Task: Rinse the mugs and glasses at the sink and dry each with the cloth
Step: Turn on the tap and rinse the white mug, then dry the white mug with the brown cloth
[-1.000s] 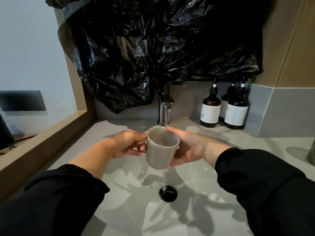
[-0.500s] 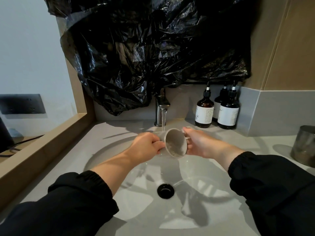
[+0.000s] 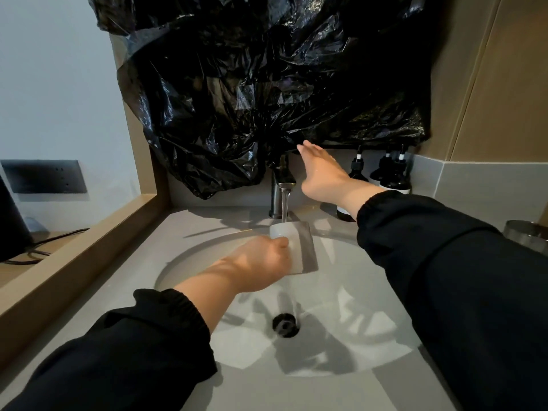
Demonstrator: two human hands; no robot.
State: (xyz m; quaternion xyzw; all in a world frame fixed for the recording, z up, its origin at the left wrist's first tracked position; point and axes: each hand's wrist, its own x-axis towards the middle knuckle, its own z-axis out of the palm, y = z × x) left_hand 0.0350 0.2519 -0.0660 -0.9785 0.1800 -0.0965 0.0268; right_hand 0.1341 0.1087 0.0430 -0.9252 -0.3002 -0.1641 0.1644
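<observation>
A pale grey mug hangs over the white sink basin, directly under the running tap. My left hand grips the mug from its left side, fingers curled around it. Water runs from the spout onto the mug and down toward the black drain. My right hand is raised beside the tap's top, fingers straight and spread, holding nothing. No cloth or glasses are in view.
Black plastic sheeting hangs over the wall behind the tap. Three dark pump bottles stand at the back right. A metal cup sits at the right edge. A wooden ledge borders the counter on the left.
My right hand let go of the mug and rose to the tap's top. The left hand alone now holds the mug, which has turned under the stream.
</observation>
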